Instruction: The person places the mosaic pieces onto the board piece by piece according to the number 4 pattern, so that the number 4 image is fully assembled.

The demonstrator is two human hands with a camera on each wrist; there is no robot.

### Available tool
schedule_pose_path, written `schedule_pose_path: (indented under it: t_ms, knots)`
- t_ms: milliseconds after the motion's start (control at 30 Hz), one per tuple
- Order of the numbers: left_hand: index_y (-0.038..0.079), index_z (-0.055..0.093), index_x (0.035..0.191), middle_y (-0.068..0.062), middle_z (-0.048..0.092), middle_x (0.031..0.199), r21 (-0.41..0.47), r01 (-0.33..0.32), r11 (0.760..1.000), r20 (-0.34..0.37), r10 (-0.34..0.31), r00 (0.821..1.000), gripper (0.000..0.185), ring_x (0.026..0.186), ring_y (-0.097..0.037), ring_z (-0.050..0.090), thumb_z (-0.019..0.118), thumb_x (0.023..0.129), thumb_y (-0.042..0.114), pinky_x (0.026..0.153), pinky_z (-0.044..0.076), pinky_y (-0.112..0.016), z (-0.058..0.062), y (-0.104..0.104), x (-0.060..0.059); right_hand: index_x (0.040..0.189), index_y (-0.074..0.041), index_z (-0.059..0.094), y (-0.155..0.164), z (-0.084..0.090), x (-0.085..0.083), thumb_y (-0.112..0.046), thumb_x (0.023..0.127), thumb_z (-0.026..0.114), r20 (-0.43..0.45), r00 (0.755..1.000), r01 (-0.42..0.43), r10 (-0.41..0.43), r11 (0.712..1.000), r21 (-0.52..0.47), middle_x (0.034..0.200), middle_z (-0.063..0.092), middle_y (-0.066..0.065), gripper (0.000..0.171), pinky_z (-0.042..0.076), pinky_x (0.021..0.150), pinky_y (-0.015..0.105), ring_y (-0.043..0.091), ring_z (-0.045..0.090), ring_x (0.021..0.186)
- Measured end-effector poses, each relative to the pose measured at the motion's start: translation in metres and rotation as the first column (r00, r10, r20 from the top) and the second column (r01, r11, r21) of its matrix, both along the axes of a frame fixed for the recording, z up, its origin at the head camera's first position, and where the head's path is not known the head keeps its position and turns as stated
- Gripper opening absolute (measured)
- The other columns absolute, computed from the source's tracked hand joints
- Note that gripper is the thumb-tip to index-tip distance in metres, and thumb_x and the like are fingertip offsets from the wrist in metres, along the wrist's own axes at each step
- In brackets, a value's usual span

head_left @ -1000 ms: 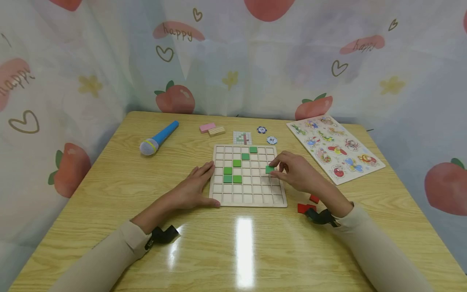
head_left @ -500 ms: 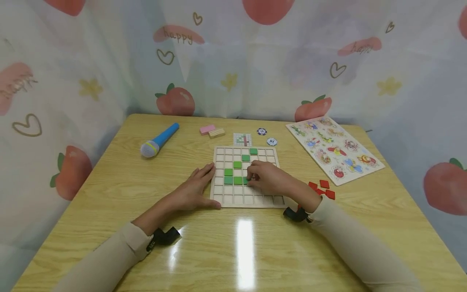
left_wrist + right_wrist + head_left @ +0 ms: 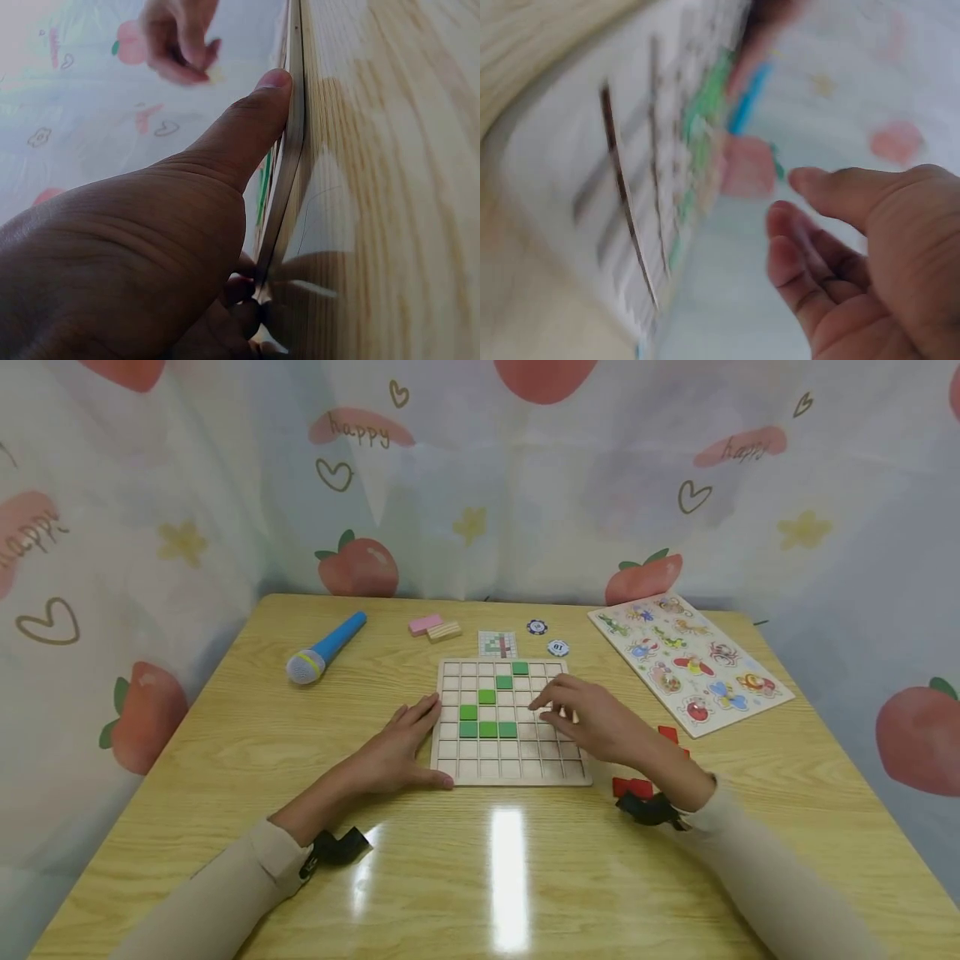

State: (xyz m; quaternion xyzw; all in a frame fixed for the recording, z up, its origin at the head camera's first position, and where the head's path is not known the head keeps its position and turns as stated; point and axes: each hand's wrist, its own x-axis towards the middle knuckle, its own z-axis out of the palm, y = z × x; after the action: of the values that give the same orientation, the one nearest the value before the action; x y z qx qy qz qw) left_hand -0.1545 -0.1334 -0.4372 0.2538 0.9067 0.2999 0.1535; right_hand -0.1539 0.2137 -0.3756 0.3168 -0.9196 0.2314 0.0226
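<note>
A wooden grid board [image 3: 512, 770] lies flat, with several green tiles [image 3: 487, 729] in its squares. My left hand [image 3: 393, 747] steadies the board at its left side, fingers along the edge and thumb [image 3: 251, 124] at the near corner. Over the right part of the grid hovers my right hand [image 3: 592, 714], its fingers loosely bent. A gap shows between thumb and fingertips [image 3: 784, 259] in the right wrist view, with nothing held there. Several red tiles [image 3: 632, 787] lie right of the board, partly hidden by the right wrist and forearm.
Behind the board are a small pattern card [image 3: 497, 644], two poker chips [image 3: 557, 647], and a pink block [image 3: 426, 625] beside a wooden one [image 3: 444, 632]. A blue toy microphone [image 3: 326, 648] lies at the left. An animal puzzle board [image 3: 690, 664] occupies the back right.
My right hand carried a green tile left across the grid, set it at the right end of the lower green row, then let go and drew back right. The left hand stayed put.
</note>
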Motion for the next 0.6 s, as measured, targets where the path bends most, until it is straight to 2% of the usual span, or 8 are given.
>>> schedule_pose_path:
  t_ms: [100,167,233,300,400,500,600]
  knots:
    - [0.009,0.009,0.172,-0.008,0.003,0.183,0.002,-0.001,1.0,0.004,0.001,1.0,0.131,0.169,-0.04,0.002,0.088,0.081,0.059,0.135,0.01,-0.064,0.0,0.0,0.001,0.116,-0.019,0.078,0.045,0.009,0.017,-0.003,0.1,0.073,-0.11,0.991,0.068,-0.08,0.992,-0.107,0.108,0.073,-0.004,0.023,0.055,0.075,0.018,0.004,0.065,0.087]
    - [0.009,0.009,0.172,-0.008,0.003,0.183,-0.004,-0.001,1.0,0.005,0.001,1.0,0.131,0.169,-0.039,0.001,0.088,0.081,0.059,0.135,0.01,-0.064,0.0,0.001,0.001,0.117,-0.02,0.077,0.078,0.01,0.031,0.0,0.099,0.072,-0.126,0.979,0.14,-0.163,0.975,-0.173,0.108,0.074,-0.007,0.027,0.053,0.081,0.01,-0.001,0.066,0.088]
    - [0.009,0.009,0.172,-0.008,0.002,0.183,-0.01,-0.001,1.0,0.007,0.001,1.0,0.131,0.169,-0.039,0.001,0.089,0.081,0.059,0.136,0.01,-0.063,0.001,0.002,0.001,0.119,-0.019,0.077,0.108,0.008,0.045,0.0,0.1,0.072,-0.078,0.964,0.233,-0.255,0.946,-0.224,0.108,0.074,-0.01,0.027,0.05,0.083,0.004,-0.007,0.067,0.09]
    - [0.009,0.009,0.172,-0.007,0.002,0.183,-0.014,-0.001,1.0,0.01,0.001,1.0,0.131,0.169,-0.04,0.0,0.088,0.081,0.06,0.135,0.01,-0.064,0.002,0.003,0.001,0.121,-0.017,0.076,0.132,0.002,0.059,-0.005,0.102,0.071,0.001,0.937,0.339,-0.35,0.906,-0.255,0.108,0.074,-0.013,0.023,0.05,0.082,0.002,-0.012,0.066,0.091]
    - [0.01,0.009,0.173,-0.007,0.002,0.183,-0.016,-0.001,1.0,0.008,0.001,1.0,0.13,0.168,-0.044,0.0,0.088,0.082,0.06,0.134,0.012,-0.066,0.002,0.003,0.001,0.123,-0.015,0.075,0.157,-0.012,0.072,-0.015,0.104,0.071,0.084,0.89,0.454,-0.448,0.858,-0.239,0.108,0.073,-0.019,0.02,0.051,0.077,0.004,-0.017,0.066,0.095]
    - [0.011,0.009,0.173,-0.007,0.002,0.183,-0.022,-0.01,1.0,0.006,0.01,1.0,0.13,0.168,-0.045,0.001,0.088,0.082,0.059,0.134,0.013,-0.067,0.002,0.003,0.0,0.125,-0.012,0.074,0.171,-0.028,0.075,-0.02,0.105,0.07,0.121,0.869,0.495,-0.48,0.84,-0.221,0.11,0.072,-0.021,0.022,0.052,0.077,0.005,-0.016,0.066,0.095]
    - [0.011,0.009,0.173,-0.007,0.002,0.183,-0.01,-0.012,1.0,0.006,0.012,1.0,0.13,0.168,-0.044,0.0,0.089,0.081,0.058,0.134,0.012,-0.066,0.0,0.002,0.0,0.125,-0.013,0.073,0.179,-0.041,0.073,-0.024,0.106,0.069,0.134,0.85,0.527,-0.51,0.826,-0.2,0.109,0.073,-0.013,0.023,0.051,0.075,0.007,-0.012,0.065,0.091]
